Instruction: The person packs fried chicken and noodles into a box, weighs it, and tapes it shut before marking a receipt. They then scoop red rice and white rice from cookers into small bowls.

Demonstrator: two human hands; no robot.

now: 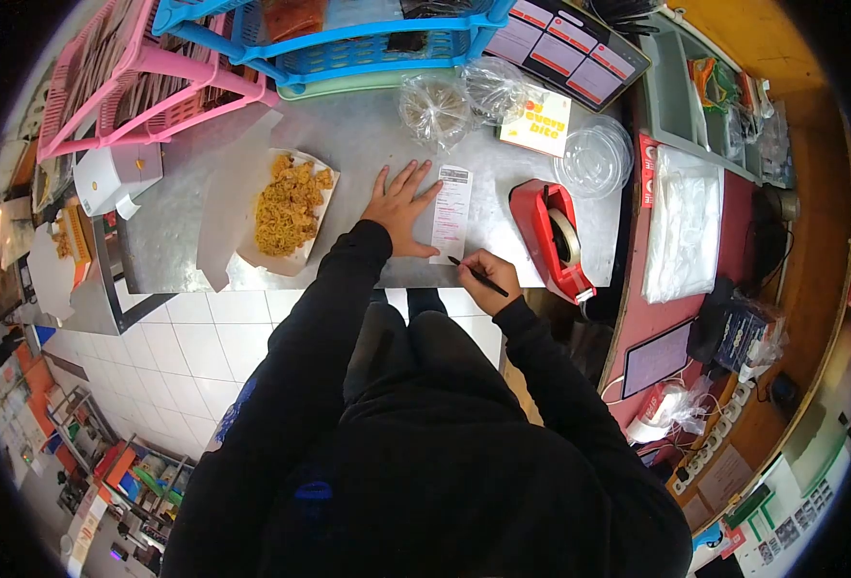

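Observation:
A printed paper receipt lies on the metal counter. My left hand rests flat with fingers spread, its fingertips and thumb at the receipt's left edge. Between the fingers of my right hand is a black pen, its tip at the lower end of the receipt. To the left stands an open paper box holding noodles with fried pieces. A red tape dispenser sits right of the receipt.
Blue and pink baskets line the counter's back. Near them are plastic-wrapped bowls, a yellow-and-white card, clear lids and a tablet screen. A white printer stands at left.

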